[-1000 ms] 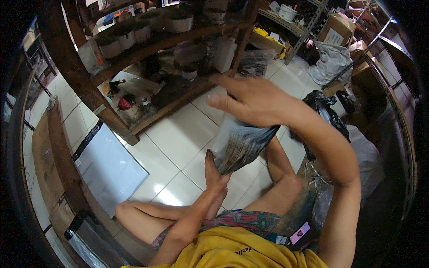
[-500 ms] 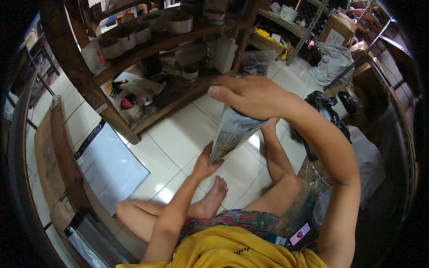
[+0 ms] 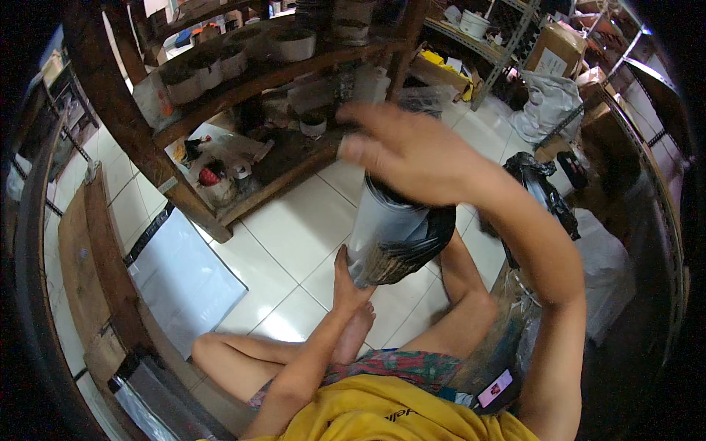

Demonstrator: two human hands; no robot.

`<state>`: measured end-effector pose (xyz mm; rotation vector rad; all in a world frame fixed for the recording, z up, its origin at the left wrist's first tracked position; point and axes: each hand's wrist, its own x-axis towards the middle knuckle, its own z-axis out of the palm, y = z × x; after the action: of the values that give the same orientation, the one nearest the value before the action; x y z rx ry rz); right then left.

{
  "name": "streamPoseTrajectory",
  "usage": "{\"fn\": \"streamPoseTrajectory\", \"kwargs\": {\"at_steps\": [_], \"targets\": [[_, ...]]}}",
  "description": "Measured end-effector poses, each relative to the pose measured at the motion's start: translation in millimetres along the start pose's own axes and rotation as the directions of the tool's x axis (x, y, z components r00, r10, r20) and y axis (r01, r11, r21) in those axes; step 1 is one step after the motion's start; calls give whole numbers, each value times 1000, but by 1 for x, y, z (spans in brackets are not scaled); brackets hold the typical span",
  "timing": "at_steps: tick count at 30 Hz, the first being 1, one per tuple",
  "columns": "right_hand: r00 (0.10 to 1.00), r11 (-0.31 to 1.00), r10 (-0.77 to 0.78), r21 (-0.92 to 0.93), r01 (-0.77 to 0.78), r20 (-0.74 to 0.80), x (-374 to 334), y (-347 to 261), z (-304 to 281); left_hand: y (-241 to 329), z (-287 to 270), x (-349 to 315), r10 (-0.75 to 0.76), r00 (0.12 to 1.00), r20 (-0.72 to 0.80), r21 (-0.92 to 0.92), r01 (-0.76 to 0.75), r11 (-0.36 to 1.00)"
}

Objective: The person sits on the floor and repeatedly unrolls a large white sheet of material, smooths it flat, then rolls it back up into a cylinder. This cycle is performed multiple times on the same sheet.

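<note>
A grey, shiny plastic-wrapped cylinder (image 3: pixel 381 228) stands tilted in front of me, above the tiled floor. Loose black plastic (image 3: pixel 421 250) bulges from its right side, with a streaky brownish patch low on it. My left hand (image 3: pixel 351 283) grips the cylinder's lower end, thumb along its left side. Over the top hovers my right hand (image 3: pixel 412 158), open with its fingers stretched out to the left and slightly blurred. It hides the upper end of the cylinder, so I cannot tell whether palm and plastic touch.
A dark wooden shelf (image 3: pixel 283 165) with several pots stands ahead. White plastic mailers (image 3: pixel 187 272) lie on the floor to the left, beside a wooden board (image 3: pixel 99 264). A phone (image 3: pixel 493 388) rests near my right hip. Black bags (image 3: pixel 540 184) and a carton (image 3: pixel 555 51) are at right.
The cylinder has turned, and black plastic now sticks out on its right side. My right hand's fingers have spread and lifted. My left hand still holds the lower end, slightly lower and farther right.
</note>
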<state>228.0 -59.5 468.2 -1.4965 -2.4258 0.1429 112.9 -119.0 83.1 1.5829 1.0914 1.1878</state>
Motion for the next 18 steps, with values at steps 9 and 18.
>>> {"fn": "streamPoseTrajectory", "kwargs": {"at_steps": [9,18], "targets": [[997,999,16,42,-19,71,3,4,12,3,9,2,92,995,-45,109,-86,990],[997,999,43,7,-43,60,1,3,13,1,24,-32,-17,997,-69,174,29,984]]}}
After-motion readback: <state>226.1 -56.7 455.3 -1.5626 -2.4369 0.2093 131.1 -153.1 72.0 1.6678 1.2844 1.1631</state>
